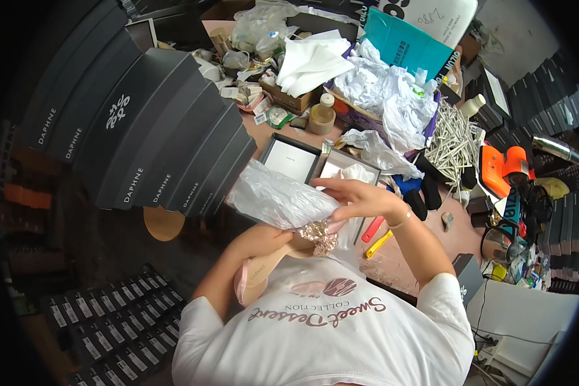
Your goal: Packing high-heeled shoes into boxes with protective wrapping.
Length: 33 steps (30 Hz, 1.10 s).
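Observation:
My left hand (264,240) is closed round a pink sandal (257,273), whose pale insole and heel end point down toward my shirt. A shiny rose-gold ornament (320,237) sits on its front strap. A thin, translucent white plastic bag (280,195) stretches over the far side of the sandal, hiding its toe. My right hand (365,198) has its thumb and fingers round the right end of this bag, just above the ornament. Beyond the bag, an open dark shoe box (316,158) with white lining lies on the pink table.
Tall stacks of dark shoe boxes (167,122) rise at the left. A bottle of amber liquid (322,116), crumpled white paper (386,87) and a bundle of pale sticks (453,138) crowd the table's far side. Red (372,229) and yellow handled tools (379,244) lie right of my hands.

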Available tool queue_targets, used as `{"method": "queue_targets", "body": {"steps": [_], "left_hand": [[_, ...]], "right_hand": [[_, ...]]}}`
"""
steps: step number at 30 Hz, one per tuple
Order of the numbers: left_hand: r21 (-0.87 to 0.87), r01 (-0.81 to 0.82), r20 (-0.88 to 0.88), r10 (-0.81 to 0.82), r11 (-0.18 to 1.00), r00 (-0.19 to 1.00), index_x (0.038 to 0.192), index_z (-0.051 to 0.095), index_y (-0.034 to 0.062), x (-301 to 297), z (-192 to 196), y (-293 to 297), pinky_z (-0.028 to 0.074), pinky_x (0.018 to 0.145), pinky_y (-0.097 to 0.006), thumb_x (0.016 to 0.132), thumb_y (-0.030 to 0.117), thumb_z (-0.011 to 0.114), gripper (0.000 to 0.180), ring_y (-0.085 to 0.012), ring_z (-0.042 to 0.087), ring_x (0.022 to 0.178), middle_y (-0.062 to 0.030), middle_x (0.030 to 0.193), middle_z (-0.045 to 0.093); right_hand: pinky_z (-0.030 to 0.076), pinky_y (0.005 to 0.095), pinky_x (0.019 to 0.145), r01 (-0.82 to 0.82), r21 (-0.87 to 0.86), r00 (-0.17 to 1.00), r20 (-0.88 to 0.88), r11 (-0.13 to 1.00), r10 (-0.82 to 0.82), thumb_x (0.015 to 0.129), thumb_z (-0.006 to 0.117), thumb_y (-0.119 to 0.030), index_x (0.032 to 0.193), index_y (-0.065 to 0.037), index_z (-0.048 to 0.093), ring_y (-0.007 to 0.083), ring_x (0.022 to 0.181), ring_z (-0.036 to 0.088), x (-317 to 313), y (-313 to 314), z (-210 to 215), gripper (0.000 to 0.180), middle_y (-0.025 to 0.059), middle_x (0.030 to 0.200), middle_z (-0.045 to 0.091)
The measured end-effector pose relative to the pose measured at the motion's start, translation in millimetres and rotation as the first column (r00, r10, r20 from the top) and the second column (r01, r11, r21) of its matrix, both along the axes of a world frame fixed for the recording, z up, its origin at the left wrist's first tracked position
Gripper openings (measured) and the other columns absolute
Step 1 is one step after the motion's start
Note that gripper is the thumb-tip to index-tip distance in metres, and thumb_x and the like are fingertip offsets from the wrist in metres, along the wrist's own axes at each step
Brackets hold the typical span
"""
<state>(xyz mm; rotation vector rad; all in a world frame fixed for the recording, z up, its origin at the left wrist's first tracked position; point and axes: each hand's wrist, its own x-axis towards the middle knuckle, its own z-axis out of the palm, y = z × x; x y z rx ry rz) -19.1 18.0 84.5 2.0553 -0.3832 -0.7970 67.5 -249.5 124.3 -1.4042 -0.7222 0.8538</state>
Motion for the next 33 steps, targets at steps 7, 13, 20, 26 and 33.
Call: {"method": "queue_targets", "body": {"steps": [7,13,20,26,33], "left_hand": [[-0.187,-0.332,-0.15,0.307,0.925,0.94,0.118,0.056,-0.0043,11.6,-36.3,8.1,0.048,0.084,-0.032,0.088,0.016,0.051,0.037,-0.0226,0.062,0.095,-0.0169,0.106,0.065],[-0.524,-0.67,-0.342,0.59,0.527,0.731,0.135,0.043,-0.0002,6.7,-44.5,-19.7,0.047,0.088,-0.027,0.084,-0.006,0.047,0.052,-0.0148,0.056,0.105,-0.0093,0.12,0.057],[-0.611,-0.79,-0.789,0.037,0.058,0.613,0.142,0.029,-0.0008,-0.3,-26.5,-9.0,0.042,0.097,-0.031,0.078,-0.006,0.051,0.068,-0.0175,0.05,0.116,-0.0109,0.131,0.048],[-0.638,-0.636,-0.404,0.515,0.434,0.756,0.142,0.03,-0.0014,8.4,-43.2,-31.3,0.041,0.097,-0.028,0.079,-0.003,0.062,0.071,-0.0155,0.05,0.114,-0.0107,0.13,0.049],[-0.595,-0.503,-0.264,0.439,0.626,0.859,0.133,0.045,-0.0019,16.7,-32.6,-21.1,0.042,0.095,-0.027,0.075,-0.009,0.055,0.06,-0.0151,0.054,0.112,-0.0115,0.122,0.057]], "right_hand": [[0.046,0.03,0.084,0.22,0.022,0.891,0.403,0.975,-0.21,0.076,0.07,-0.011,0.122,0.001,0.052,0.0156,0.093,0.058,7.7,45.5,4.9,0.051,0.0087,0.105,0.062],[0.037,0.034,0.076,0.353,-0.16,0.206,0.974,0.922,0.09,0.069,0.06,-0.017,0.086,-0.009,0.064,0.02,0.081,0.051,-56.5,61.8,-32.2,0.019,0.0032,0.078,0.051],[0.037,0.0358,0.079,0.46,-0.254,0.269,0.953,0.851,0.139,0.069,0.06,-0.019,0.07,-0.009,0.06,0.0211,0.084,0.05,-66.2,62.2,-36.4,0.011,0.0037,0.079,0.051],[0.037,0.0379,0.088,0.329,-0.18,0.405,0.914,0.927,0.034,0.072,0.066,-0.023,0.081,-0.006,0.064,0.0226,0.09,0.054,-67.7,49.3,-26.1,0.019,0.0061,0.085,0.057],[0.045,0.0391,0.076,0.542,-0.07,0.619,0.707,0.838,-0.341,0.084,0.068,-0.022,0.1,0.0,0.064,0.0292,0.089,0.059,-18.0,4.8,-9.6,0.027,0.0121,0.095,0.063]]}}
